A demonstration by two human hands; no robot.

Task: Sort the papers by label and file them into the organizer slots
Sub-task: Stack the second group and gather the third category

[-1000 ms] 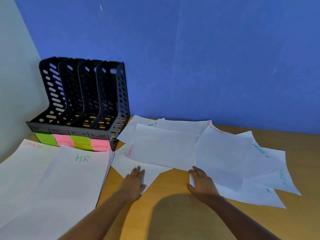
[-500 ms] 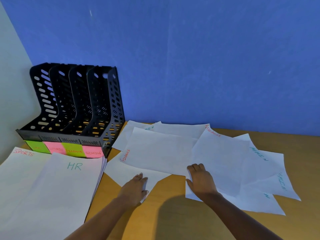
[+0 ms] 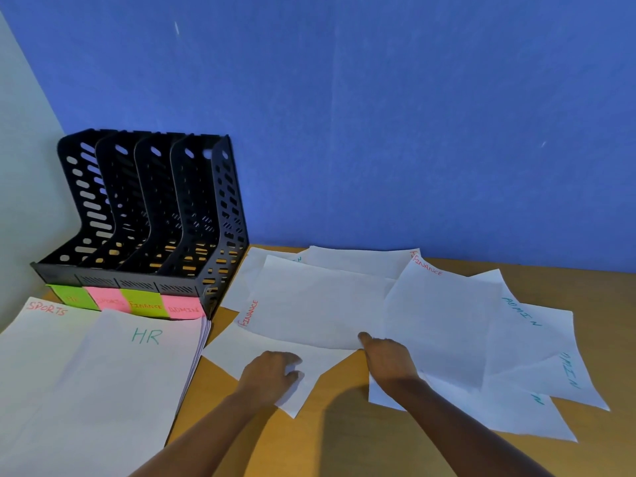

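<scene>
Head view. A black four-slot organizer (image 3: pixel 220 201) stands at the far left corner of the tabletop (image 3: pixel 344 442), against the blue wall (image 3: pixel 378 115). Its slots hold no papers. Green and pink sticky labels (image 3: pixel 141 302) run along its front edge, the two on the right reading FINANCE and ADMIN.

Just in front lie a sheet marked SPORTS (image 3: pixel 38 335) and, overlapping it, a squared stack headed HR (image 3: pixel 113 390).

To the right, loose sheets overlap in a fan. These are a FINANCE sheet (image 3: pixel 316 304), a second FINANCE sheet (image 3: pixel 444 325) and several ADMIN sheets (image 3: pixel 537 342) farther right.

My left grip (image 3: pixel 272 373) rests with bent fingers on a blank-faced sheet (image 3: pixel 241 352) lowest in the fan. I cannot tell whether it pinches that sheet.

My right grip (image 3: pixel 389 359) pinches the near edge of the FINANCE sheet, with the thumb on top and the fingers hidden beneath. That edge bows slightly upward.
</scene>
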